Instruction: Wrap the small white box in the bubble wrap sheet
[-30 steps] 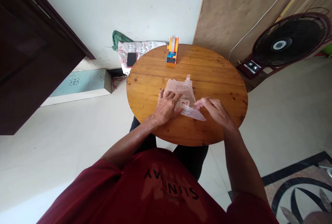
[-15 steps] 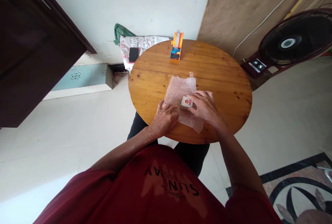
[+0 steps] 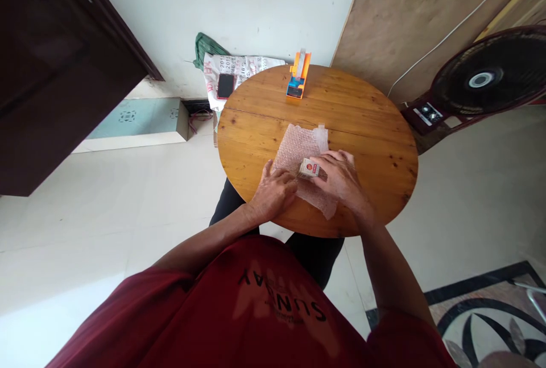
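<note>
A sheet of bubble wrap (image 3: 298,142) lies on the round wooden table (image 3: 362,106), with a piece of clear tape at its far right corner. On the sheet sits a small white box (image 3: 310,167) with a red round mark and small red print. My right hand (image 3: 340,179) grips the box from the right, fingers bent around that side and partly hiding it. At the sheet's left edge, my left hand (image 3: 275,190) has its fingers curled in on the wrap, close to the box's left side. Its fingertips are partly hidden.
An orange and blue tape dispenser (image 3: 299,77) stands at the table's far edge. Beyond the table's left rim, a phone (image 3: 226,86) lies on a printed white sack (image 3: 247,66). A fan (image 3: 482,79) is at the right, and a pale box (image 3: 136,120) rests on the floor to the left.
The camera view has shifted slightly, moving the table a little to the right in the picture. Both hands stay at the wrap, with the right still on the small box.
</note>
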`<state>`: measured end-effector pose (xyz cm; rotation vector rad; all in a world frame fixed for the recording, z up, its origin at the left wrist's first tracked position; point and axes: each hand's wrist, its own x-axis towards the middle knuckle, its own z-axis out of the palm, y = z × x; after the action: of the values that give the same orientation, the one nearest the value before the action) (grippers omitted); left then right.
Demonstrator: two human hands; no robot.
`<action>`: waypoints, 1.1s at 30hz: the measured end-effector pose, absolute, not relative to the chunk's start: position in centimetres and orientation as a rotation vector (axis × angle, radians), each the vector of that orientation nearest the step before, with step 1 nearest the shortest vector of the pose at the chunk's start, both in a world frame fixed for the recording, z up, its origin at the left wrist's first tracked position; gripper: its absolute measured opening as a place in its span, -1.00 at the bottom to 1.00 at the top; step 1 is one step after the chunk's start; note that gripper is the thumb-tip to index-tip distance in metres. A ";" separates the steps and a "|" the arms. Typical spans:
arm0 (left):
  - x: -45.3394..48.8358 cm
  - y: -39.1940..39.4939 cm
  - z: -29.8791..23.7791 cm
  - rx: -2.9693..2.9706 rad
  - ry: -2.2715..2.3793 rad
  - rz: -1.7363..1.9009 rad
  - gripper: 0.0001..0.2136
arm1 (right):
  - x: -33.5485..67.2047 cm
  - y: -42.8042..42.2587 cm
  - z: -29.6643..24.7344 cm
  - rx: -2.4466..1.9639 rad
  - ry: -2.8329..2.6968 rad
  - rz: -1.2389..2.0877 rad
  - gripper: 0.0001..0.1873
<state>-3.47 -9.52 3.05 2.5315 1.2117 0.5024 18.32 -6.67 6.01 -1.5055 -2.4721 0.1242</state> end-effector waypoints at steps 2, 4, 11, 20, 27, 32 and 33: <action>-3.4 -9.1 3.4 2.515 1.212 0.548 -0.84 | 18.4 -6.9 6.4 -1.512 -2.452 0.146 -0.60; -3.3 -8.5 3.7 2.496 1.208 0.587 -0.85 | 18.6 -7.1 6.7 -1.522 -2.422 0.170 -0.59; -1.9 -5.6 4.2 2.351 1.301 0.627 -0.88 | 20.2 -6.8 6.7 -1.633 -2.294 0.304 -0.48; 0.0 -3.0 3.9 2.120 1.320 0.658 -0.95 | 22.5 -7.6 7.1 -1.578 -1.965 0.848 -0.59; -0.1 -2.9 2.9 1.914 1.268 0.785 -0.94 | 21.7 -7.2 6.3 -1.609 -1.843 0.900 -0.66; -0.2 -3.2 3.0 1.751 1.193 0.787 -0.93 | 21.8 -7.4 5.5 -1.646 -1.801 0.851 -0.62; -0.3 -3.2 2.9 1.730 1.177 0.789 -0.93 | 21.8 -7.4 5.3 -1.664 -1.807 0.831 -0.62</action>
<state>-0.25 -3.19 2.94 1.7298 1.1768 0.7894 21.78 -7.41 5.32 -1.6635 -1.8070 0.8315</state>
